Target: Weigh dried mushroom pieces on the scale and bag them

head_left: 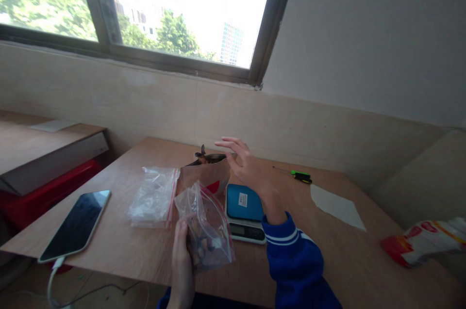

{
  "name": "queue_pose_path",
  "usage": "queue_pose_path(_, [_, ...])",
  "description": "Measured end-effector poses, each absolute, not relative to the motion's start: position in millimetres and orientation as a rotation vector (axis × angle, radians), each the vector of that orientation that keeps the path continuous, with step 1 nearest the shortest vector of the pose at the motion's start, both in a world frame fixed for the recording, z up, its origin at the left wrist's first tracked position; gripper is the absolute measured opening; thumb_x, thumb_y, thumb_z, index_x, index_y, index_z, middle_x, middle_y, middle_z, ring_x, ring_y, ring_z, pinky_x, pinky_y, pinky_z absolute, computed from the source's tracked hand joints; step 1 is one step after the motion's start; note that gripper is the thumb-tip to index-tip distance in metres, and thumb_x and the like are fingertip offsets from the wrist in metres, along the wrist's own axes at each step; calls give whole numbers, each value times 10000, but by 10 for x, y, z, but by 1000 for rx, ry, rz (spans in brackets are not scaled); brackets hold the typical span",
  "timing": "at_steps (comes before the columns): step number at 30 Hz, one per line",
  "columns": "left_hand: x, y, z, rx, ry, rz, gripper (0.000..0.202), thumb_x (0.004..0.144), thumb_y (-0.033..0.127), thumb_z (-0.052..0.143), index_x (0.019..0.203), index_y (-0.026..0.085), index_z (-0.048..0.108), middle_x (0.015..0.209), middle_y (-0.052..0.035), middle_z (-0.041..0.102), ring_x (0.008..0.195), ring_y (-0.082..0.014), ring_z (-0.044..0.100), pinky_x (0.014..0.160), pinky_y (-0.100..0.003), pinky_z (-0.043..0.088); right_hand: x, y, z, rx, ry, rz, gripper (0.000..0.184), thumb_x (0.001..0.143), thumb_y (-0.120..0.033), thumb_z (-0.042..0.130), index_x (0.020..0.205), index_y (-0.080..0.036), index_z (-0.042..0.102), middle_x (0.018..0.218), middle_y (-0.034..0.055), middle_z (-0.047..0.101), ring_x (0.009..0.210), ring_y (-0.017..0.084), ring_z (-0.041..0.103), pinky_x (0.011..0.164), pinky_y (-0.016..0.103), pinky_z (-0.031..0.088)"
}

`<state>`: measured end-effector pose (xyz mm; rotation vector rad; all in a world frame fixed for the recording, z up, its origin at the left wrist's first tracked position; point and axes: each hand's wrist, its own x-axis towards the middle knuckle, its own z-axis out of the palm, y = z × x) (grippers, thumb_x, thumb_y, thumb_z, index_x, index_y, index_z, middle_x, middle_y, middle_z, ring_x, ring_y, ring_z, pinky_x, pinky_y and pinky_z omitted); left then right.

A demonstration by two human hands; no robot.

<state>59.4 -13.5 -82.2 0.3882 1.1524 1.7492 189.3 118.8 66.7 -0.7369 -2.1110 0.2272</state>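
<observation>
My left hand [182, 255] grips a clear zip bag [214, 241] by its left side, above the table's front edge. Several small brownish pieces lie inside the bag. My right hand [242, 161] is raised with fingers spread, beside the top of a brown paper pouch [204, 173]; nothing shows between the fingers. Dark, dried-looking pieces [202, 154] stick out of the pouch's opening. Below my right wrist sits a kitchen scale [244, 202] with a blue top, partly covered by the arm. A stack of empty zip bags [155, 197] lies left of the pouch.
A phone [78, 224] with a white charging cable [54, 270] lies at the table's left. Toward the right are green-and-black screwdrivers [301, 176], a sheet of paper [337, 206] and a red-and-white package [422, 241]. A wall and window stand behind the table.
</observation>
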Motion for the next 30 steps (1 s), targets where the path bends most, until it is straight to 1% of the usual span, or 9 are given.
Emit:
queue_pose_path(3, [612,-132,-789,370,1153,1742,463,690,560,674,920,158,680,795,-40,704,704,-195,668,628,-288,533,1707,1094,716,-731,-2187,237,329,927,-278,531,1254,-279,562,1258,61,556,1206,203,495,1058,416,395])
queue_pose_path(5, [615,-133,-785,370,1153,1747,448,696,554,669,907,158,683,793,-43,706,722,-204,673,642,-294,536,1579,1062,704,-780,-2212,240,348,878,-339,612,1215,-255,587,1191,77,570,1134,221,531,1003,415,437])
queue_pose_path(9, [586,-145,-809,392,1141,1733,462,696,556,668,924,155,685,790,-41,709,712,-201,673,641,-292,537,1445,1104,649,-817,-2129,259,196,865,-226,607,1059,-217,631,1052,62,633,982,202,591,944,389,455])
queue_pose_path(11, [568,-153,-816,390,1138,1715,493,698,569,663,969,157,679,798,-40,710,684,-192,668,616,-287,534,1472,1150,644,-812,-2057,310,263,859,-150,566,1109,-222,603,1054,51,658,947,189,605,939,377,448])
queue_pose_path(14, [557,-164,-803,376,1147,1730,523,703,581,655,1017,163,668,830,-44,712,681,-188,665,603,-284,533,1601,1202,665,-832,-2006,352,340,833,-127,558,1158,-221,579,1073,51,672,975,196,603,940,378,436])
queue_pose_path(17, [565,-170,-777,372,1151,1719,527,697,587,657,1006,160,674,827,-50,713,680,-196,665,584,-283,529,1741,1215,673,-841,-2070,318,262,841,-114,516,1030,-237,650,1079,41,679,1049,207,579,964,390,408])
queue_pose_path(20, [573,-173,-766,374,1155,1702,521,693,587,661,981,154,681,812,-55,713,668,-198,663,576,-283,526,1824,1201,636,-857,-2128,282,292,852,-91,478,965,-252,694,1126,36,665,1095,205,557,994,404,375])
queue_pose_path(25, [570,-165,-792,384,1165,1715,522,699,583,656,993,152,680,838,-59,716,703,-204,666,601,-286,527,1844,1160,555,-848,-2196,284,252,883,-135,493,936,-262,704,1141,12,675,1105,193,556,1012,399,352])
queue_pose_path(30, [557,-154,-820,394,1178,1718,540,702,592,647,1006,147,678,856,-66,716,711,-208,663,606,-292,525,1833,1150,536,-811,-2114,281,242,920,-219,486,1111,-235,633,1180,37,664,1140,190,553,1010,371,366])
